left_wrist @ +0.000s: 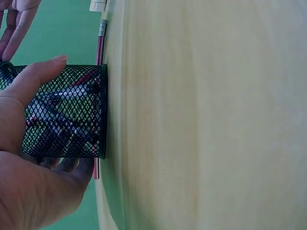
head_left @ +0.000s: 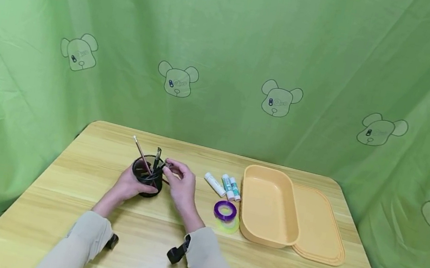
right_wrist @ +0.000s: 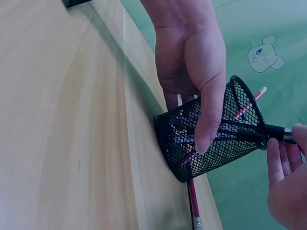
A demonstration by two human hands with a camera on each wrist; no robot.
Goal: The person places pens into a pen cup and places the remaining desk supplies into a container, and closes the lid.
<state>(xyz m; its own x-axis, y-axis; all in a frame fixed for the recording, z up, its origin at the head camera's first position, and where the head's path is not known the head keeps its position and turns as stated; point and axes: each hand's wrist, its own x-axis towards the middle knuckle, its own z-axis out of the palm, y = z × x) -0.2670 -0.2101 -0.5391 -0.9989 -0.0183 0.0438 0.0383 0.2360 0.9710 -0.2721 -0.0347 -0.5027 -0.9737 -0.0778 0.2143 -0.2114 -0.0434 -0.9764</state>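
Observation:
My left hand grips a black mesh pen cup around its side, thumb across the front. The cup stands upright on the wooden table. A red pencil with a white end leans out of it, beside a black pen. At the rim my right hand pinches a dark pen with a shiny end; its lower part is inside the cup. Another red pencil lies on the table behind the cup, with a thin dark stick alongside it.
To the right lie a white glue stick and two green-and-white glue sticks. Nearer are a purple tape roll and a yellow-green roll. An orange box stands beside them, its lid lying at its right.

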